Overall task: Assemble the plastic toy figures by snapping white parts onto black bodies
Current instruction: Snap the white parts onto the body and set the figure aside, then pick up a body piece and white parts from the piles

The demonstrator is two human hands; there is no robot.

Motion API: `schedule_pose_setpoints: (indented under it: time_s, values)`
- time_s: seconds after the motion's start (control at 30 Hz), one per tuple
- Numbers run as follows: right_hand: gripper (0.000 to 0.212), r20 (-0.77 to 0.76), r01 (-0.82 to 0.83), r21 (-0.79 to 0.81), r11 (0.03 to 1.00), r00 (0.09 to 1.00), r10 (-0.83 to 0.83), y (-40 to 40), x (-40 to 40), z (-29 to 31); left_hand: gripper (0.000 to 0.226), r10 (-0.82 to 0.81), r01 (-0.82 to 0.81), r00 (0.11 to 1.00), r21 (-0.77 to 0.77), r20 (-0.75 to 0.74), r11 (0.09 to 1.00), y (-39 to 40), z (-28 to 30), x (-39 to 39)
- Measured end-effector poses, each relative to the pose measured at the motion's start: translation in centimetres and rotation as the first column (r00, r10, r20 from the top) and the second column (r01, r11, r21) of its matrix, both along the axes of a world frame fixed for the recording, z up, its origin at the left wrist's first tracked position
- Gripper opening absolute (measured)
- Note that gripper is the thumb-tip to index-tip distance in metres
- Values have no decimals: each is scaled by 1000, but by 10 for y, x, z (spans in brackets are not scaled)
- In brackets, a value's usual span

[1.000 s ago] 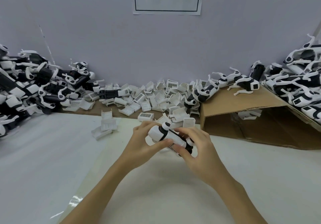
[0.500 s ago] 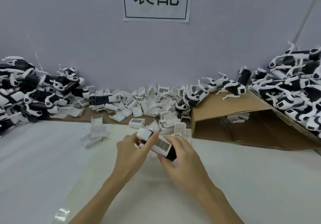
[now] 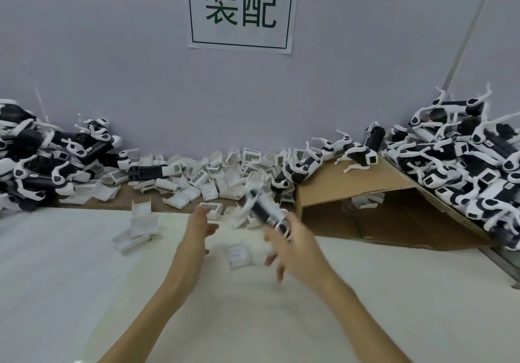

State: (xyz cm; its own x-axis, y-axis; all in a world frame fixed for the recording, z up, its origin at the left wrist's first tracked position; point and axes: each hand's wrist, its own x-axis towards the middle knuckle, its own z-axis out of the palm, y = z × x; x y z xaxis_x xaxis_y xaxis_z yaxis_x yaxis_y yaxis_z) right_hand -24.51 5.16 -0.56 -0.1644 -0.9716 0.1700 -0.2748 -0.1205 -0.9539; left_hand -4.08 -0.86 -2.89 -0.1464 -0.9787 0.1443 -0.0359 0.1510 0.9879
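Hands meet near the middle of the frame, two of them, above a white counter (image 3: 70, 292). The right hand (image 3: 295, 250) grips one toy figure (image 3: 264, 210) by its lower end, thumb and forefinger curled round it, while the other fingers hang blurred below; the figure, a black body with white parts, tilts up and to the left, held clear of the counter. The left hand (image 3: 201, 226) hovers just left of it, fingers relaxed and holding nothing, apart from the figure. One loose white part (image 3: 237, 255) lies on the counter below and between the two hands, blurred. Further left, a small cluster of white parts (image 3: 138, 227), about three, lies apart from the rest. Along the back wall runs a heap of white parts (image 3: 213, 177), too many to count, several bearing barcode labels, with one long black body (image 3: 149, 171) lying among them. At the left edge of the frame is a pile of figures (image 3: 33, 162), and at the right edge a second pile (image 3: 464, 171) rests on the slope of one brown cardboard box (image 3: 365, 216), which lies on its side with its opening toward the viewer; a few more figures lie on the box's top left. One white sign (image 3: 240, 10) with two green characters hangs on the wall at upper centre.
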Motion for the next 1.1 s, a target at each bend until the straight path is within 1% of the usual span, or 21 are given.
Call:
schedule_pose_setpoints:
  time_s: [0.03, 0.07, 0.1, 0.13, 0.17, 0.2, 0.23, 0.27, 0.33, 0.4, 0.43, 0.47, 0.53, 0.6, 0.67, 0.73, 0.8, 0.93, 1.0, 1.1]
  values:
    - [27, 221, 63, -2, 998, 973, -61, -7, -17, 20, 96, 73, -73, 995, 16, -60, 997, -3, -1, 2]
    - [34, 440, 125, -39, 991, 893, -96, -14, -38, 44, 100, 142, -141, 985, 17, -99, 990, -6, -1, 5]
    - [43, 635, 181, -111, 977, 769, -70, -20, -61, 69, 99, 198, -198, 974, 6, -108, 980, -10, -1, 8]
    - [53, 765, 236, -172, 956, 644, -22, -23, -83, 91, 96, 233, -234, 968, -5, -98, 972, -13, 0, 10]
    - [63, 810, 274, -200, 941, 586, 2, -25, -101, 108, 93, 250, -252, 964, -6, -88, 968, -15, -2, 12]
    - [76, 786, 288, -192, 938, 618, -29, -26, -113, 119, 92, 257, -257, 964, 3, -76, 966, -17, -4, 14]
    - [83, 733, 292, -164, 942, 676, -82, -28, -119, 120, 91, 255, -254, 966, 15, -49, 967, -21, -6, 14]
    - [81, 674, 299, -134, 945, 726, -135, -30, -117, 114, 90, 245, -245, 970, 25, -4, 969, -25, -9, 15]
    - [54, 579, 255, -114, 960, 802, -145, -29, -96, 85, 82, 229, -231, 968, 9, 99, 973, -33, -16, 17]
    - [29, 527, 154, -58, 986, 844, -101, -21, -64, 42, 64, 239, -224, 947, -91, 215, 970, -35, -24, 17]
    - [23, 518, 111, -15, 994, 851, -87, -16, -46, 19, 55, 253, -213, 923, -161, 291, 964, -36, -27, 18]
    - [20, 498, 74, 19, 997, 864, -74, -10, -30, -1, 48, 280, -206, 887, -228, 366, 952, -36, -30, 18]
    - [20, 395, 16, 50, 999, 918, -35, -4, -3, -31, 37, 354, -216, 820, -329, 450, 919, -35, -33, 17]
    - [20, 302, -56, 47, 997, 953, 40, -4, 14, -44, 29, 430, -254, 771, -392, 469, 884, -45, -33, 21]
    - [22, 305, -82, 46, 996, 950, 64, -4, 22, -43, 27, 509, -302, 717, -447, 476, 842, -67, -28, 31]
    - [24, 330, -77, 34, 996, 942, 61, -6, 23, -43, 32, 572, -319, 624, -495, 532, 808, -98, -17, 45]
    - [27, 360, -82, 27, 996, 930, 67, -9, 23, -44, 37, 588, -301, 526, -512, 615, 805, -135, -2, 66]
    - [31, 369, -123, 46, 991, 924, 98, -14, 22, -49, 43, 566, -134, 279, -552, 776, 823, -209, 20, 109]
    - [31, 385, -129, 43, 991, 917, 103, -18, 20, -51, 52, 530, -73, 172, -525, 831, 848, -239, 23, 121]
    - [31, 406, -139, 34, 990, 907, 113, -23, 17, -54, 68, 399, -26, 72, -399, 914, 917, -276, 21, 122]
